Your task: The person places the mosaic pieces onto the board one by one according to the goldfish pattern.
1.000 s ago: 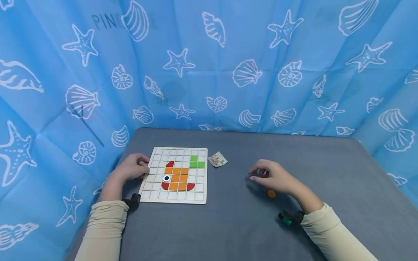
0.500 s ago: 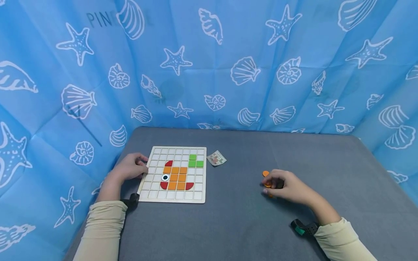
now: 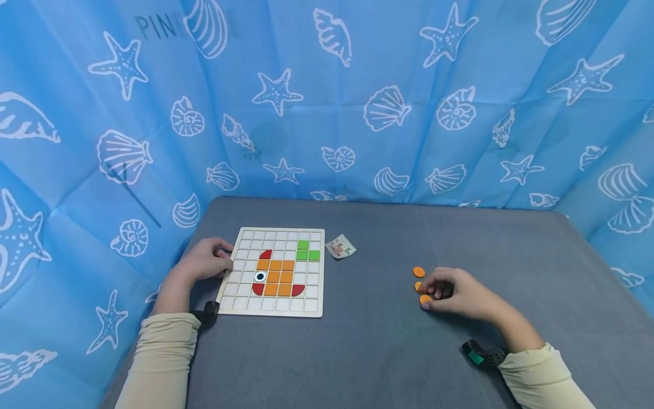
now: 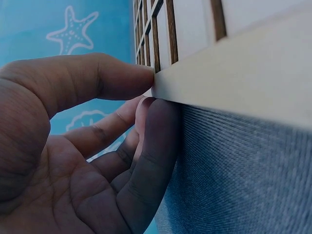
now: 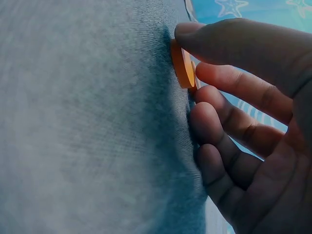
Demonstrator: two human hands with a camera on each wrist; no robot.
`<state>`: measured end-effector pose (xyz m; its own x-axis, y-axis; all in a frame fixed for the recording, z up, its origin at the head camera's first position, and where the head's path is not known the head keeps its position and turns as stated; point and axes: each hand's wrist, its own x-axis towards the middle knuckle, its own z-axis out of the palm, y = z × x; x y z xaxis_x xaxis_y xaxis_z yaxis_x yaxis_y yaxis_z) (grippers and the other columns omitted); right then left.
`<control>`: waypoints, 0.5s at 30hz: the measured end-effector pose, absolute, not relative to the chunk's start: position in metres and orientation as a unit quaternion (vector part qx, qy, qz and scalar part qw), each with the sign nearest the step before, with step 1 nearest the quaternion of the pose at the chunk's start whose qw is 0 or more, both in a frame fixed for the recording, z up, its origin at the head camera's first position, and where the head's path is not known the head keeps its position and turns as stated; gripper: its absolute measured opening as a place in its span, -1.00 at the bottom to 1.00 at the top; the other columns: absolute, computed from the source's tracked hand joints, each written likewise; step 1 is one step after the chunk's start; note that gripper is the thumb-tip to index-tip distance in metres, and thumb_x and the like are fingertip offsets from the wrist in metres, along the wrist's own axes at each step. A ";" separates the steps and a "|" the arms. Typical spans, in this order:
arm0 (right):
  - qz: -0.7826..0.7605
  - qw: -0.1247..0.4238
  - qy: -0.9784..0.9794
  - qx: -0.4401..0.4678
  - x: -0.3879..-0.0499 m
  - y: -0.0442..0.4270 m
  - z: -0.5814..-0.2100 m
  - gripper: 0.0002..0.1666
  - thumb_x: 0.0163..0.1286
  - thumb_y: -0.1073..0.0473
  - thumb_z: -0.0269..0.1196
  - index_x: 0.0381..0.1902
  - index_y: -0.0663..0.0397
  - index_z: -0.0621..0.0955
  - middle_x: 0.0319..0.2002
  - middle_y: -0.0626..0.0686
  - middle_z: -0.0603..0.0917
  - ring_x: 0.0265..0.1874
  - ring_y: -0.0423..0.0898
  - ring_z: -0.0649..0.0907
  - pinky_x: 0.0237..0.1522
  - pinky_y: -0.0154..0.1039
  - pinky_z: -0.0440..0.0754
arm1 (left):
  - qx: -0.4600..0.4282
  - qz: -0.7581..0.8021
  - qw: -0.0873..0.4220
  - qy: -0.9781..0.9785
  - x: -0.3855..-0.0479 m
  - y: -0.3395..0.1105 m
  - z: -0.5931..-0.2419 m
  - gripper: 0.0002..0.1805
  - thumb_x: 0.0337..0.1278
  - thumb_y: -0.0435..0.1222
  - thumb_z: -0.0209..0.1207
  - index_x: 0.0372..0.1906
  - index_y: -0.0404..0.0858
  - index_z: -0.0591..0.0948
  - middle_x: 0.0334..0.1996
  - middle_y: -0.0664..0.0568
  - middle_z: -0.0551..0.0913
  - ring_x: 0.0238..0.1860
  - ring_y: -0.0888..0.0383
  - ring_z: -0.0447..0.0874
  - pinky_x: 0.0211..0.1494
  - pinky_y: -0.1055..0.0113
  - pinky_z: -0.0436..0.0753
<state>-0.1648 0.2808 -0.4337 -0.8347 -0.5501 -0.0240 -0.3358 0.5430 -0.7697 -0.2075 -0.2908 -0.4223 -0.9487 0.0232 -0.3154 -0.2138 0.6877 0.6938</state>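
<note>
A wooden grid board (image 3: 240, 307) lies on the grey table, bearing a fish-like pattern of orange tiles (image 3: 280, 276) with red rounded pieces (image 3: 298, 291), a round eye piece (image 3: 260, 276) and green squares (image 3: 314, 255). My left hand (image 3: 204, 259) pinches the board's left edge between thumb and index finger. Three orange discs lie in a short row on the cloth: a far disc (image 3: 419, 272), a middle one and a near disc (image 3: 425, 299). At the nearer two, my right hand (image 3: 462, 295) has its fingers loosely bent, with the thumb touching the near disc (image 5: 183, 68) and the index finger at the middle one.
A small pattern card (image 3: 340, 246) lies just right of the board. Behind and beside the table (image 3: 368, 352) hangs a blue curtain (image 3: 306, 130) with shells and starfish. Both wrists wear black straps (image 3: 485, 355).
My right hand has moved rightward and toward me, and three orange discs now show on the table where only one was visible earlier. The left hand has stayed at the board's edge.
</note>
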 end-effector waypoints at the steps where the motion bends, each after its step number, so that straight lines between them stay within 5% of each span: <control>1: -0.403 0.133 0.869 -0.256 -0.165 0.281 -0.434 -0.77 0.33 0.16 0.53 -0.10 0.06 0.76 -0.21 0.04 0.70 -0.32 -0.20 0.62 -0.34 -0.35 0.69 | -0.053 0.391 0.152 0.906 -0.208 -0.291 -0.422 -0.42 0.23 -0.38 0.26 0.33 -0.51 0.48 -0.15 -0.21 0.60 -0.19 0.00 0.68 -0.16 0.16 0.86; 15: -0.394 0.138 0.867 -0.273 -0.166 0.282 -0.436 -0.82 0.32 0.19 0.53 -0.15 0.02 0.76 -0.20 0.00 0.71 -0.30 -0.11 0.61 -0.31 -0.36 0.67 | -0.051 0.391 0.150 0.907 -0.208 -0.291 -0.424 -0.42 0.23 -0.38 0.25 0.33 -0.50 0.48 -0.14 -0.21 0.60 -0.20 0.00 0.67 -0.17 0.18 0.85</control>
